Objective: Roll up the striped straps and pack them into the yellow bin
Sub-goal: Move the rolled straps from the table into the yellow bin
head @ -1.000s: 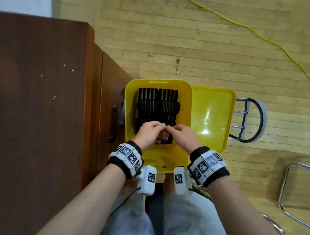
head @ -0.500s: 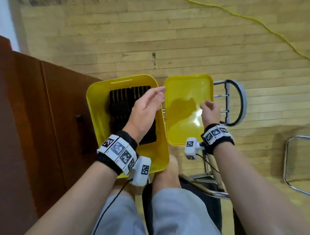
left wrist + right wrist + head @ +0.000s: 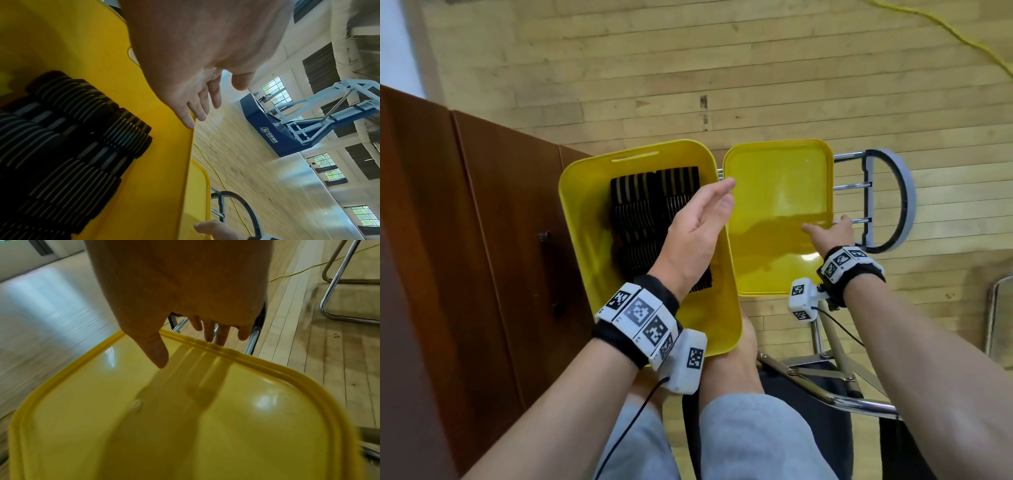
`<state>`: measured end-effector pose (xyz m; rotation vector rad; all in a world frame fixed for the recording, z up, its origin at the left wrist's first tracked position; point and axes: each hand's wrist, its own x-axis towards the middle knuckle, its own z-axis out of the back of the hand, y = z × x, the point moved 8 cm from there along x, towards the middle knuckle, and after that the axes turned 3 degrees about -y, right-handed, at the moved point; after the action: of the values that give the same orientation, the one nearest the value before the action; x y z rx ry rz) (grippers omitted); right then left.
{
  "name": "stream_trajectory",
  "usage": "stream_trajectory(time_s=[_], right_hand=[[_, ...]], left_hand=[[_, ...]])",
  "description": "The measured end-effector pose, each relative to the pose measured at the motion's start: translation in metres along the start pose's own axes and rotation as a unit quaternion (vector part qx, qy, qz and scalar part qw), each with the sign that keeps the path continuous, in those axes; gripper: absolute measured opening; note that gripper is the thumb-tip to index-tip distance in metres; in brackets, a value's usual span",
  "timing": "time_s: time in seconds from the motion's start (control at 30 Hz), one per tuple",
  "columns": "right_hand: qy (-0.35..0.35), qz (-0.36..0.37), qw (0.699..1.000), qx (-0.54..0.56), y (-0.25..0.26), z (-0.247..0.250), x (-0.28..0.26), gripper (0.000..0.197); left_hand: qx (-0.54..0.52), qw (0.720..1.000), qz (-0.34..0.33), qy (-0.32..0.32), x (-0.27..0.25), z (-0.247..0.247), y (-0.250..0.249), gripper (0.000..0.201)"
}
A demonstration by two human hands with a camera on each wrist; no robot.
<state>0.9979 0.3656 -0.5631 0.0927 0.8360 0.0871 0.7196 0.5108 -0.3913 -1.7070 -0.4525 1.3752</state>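
The yellow bin [image 3: 571,212] stands open on the floor between my knees, and black rolled striped straps [image 3: 640,212] fill it in two rows. My left hand [image 3: 709,205] hovers flat over the bin's right rim with straight fingers, holding nothing. In the left wrist view the left hand's [image 3: 197,104] little finger touches the bin's rim [image 3: 191,146] beside the straps [image 3: 68,129]. The yellow lid [image 3: 777,192] lies on a chair to the right. My right hand [image 3: 825,228] reaches its right edge. Its thumb lies over the lid [image 3: 185,418] and the fingertips [image 3: 222,340] sit at the rim.
A brown wooden cabinet [image 3: 465,240] stands close against the bin's left side. The lid rests on a metal-framed chair [image 3: 887,202]. Another chrome frame [image 3: 996,315] is at the far right. A yellow cable [image 3: 962,44] crosses the wooden floor beyond.
Both hands left the straps in the bin. The left hand rose and flattened over the bin's right rim. The right hand swung right, to the lid's far edge.
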Motion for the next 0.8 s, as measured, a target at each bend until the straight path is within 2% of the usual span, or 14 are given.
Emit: stream_trajectory(time_s=[0.1, 0.2, 0.27, 0.33, 0.4, 0.47, 0.57, 0.63, 0.73, 0.8], right_hand=[[0.015, 0.021, 1.0, 0.008, 0.012, 0.011, -0.013, 0.074], [0.028, 0.107, 0.991, 0.075, 0.044, 0.03, -0.047, 0.035], [0.033, 0.175, 0.979, 0.097, 0.067, 0.044, -0.084, 0.023], [0.024, 0.273, 0.959, 0.068, 0.089, 0.053, -0.134, 0.022], [-0.018, 0.369, 0.929, 0.031, 0.107, 0.057, -0.193, 0.018], [-0.06, 0.425, 0.903, 0.008, 0.115, 0.056, -0.244, 0.02], [-0.072, 0.449, 0.891, -0.017, 0.117, 0.046, -0.291, 0.03], [-0.058, 0.456, 0.888, -0.013, 0.118, 0.038, -0.311, 0.034], [0.017, 0.489, 0.872, -0.005, 0.126, 0.025, -0.333, 0.047], [0.051, 0.519, 0.853, -0.019, 0.131, 0.021, -0.337, 0.049]], left_hand=[[-0.001, 1.0, 0.003, 0.007, 0.001, -0.004, -0.003, 0.047], [0.005, 1.0, 0.008, 0.015, 0.003, -0.009, -0.005, 0.044], [0.009, 1.0, 0.009, 0.003, 0.004, -0.008, -0.006, 0.038], [0.011, 1.0, 0.016, -0.011, 0.003, -0.006, -0.008, 0.039], [0.013, 0.999, 0.022, -0.019, -0.002, -0.005, -0.015, 0.044], [0.005, 1.0, 0.019, -0.024, -0.01, -0.005, -0.027, 0.044], [-0.037, 0.998, 0.014, -0.056, -0.024, 0.001, -0.043, 0.037], [-0.022, 0.995, -0.002, -0.1, -0.033, 0.015, -0.049, 0.038], [-0.001, 0.989, -0.018, -0.145, -0.043, 0.04, -0.058, 0.021], [-0.017, 0.987, -0.005, -0.157, -0.049, 0.059, -0.055, 0.021]])
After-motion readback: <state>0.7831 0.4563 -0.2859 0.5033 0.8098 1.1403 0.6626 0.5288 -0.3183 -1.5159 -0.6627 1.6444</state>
